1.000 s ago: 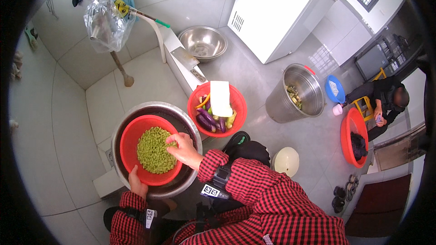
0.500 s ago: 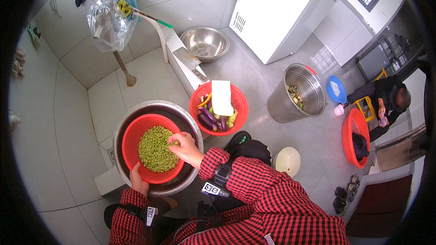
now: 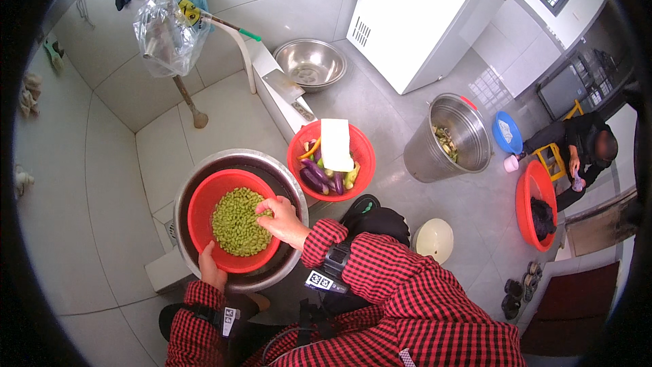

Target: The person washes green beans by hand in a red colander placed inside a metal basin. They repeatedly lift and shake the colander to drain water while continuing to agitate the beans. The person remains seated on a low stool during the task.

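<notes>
Shelled green beans (image 3: 239,224) fill the bottom of a red plastic basin (image 3: 199,207), which sits inside a wide metal basin (image 3: 179,207). My left hand (image 3: 212,268) grips the red basin's near-left rim, thumb over the edge. At the right side of the beans hangs my right hand (image 3: 285,224), its thumb and fingertips drawn together in a pinch. Whatever may lie between those fingertips is too small to make out. Just right of the basins stands a red basket (image 3: 367,153) of eggplants (image 3: 314,178) and other vegetables, with a white slab-like item (image 3: 335,144) on top.
A cleaver (image 3: 285,87) lies on the white ledge beside an empty metal bowl (image 3: 311,64). To the right are a metal bucket (image 3: 421,146) with scraps and a cream bowl (image 3: 435,241). Farther right, a person (image 3: 587,146) sits near a red tub (image 3: 526,190).
The whole view has shifted slightly to the right. Both hands keep nearly the same places, with the right one still pinched at the beans.
</notes>
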The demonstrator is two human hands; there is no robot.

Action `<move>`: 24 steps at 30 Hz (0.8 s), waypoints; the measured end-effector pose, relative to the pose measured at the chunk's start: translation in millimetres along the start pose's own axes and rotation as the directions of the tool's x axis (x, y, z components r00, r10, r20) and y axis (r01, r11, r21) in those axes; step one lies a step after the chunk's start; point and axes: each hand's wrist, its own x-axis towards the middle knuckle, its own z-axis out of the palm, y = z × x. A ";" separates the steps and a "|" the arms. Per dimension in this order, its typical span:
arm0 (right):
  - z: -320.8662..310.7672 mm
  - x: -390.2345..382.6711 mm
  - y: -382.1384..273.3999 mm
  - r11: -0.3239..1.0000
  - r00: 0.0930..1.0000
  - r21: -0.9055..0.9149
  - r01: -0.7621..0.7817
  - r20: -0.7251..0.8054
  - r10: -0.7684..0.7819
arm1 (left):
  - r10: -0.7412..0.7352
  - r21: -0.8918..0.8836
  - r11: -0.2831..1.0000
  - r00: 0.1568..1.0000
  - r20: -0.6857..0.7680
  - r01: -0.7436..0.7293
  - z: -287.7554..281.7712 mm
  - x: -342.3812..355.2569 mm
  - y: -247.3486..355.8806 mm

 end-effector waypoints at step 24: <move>-1.2 -0.8 -0.2 1.000 1.000 -0.005 -0.022 0.020 0.022 | 0.034 0.009 0.999 0.999 -0.018 -0.034 8.5 -3.6 0.8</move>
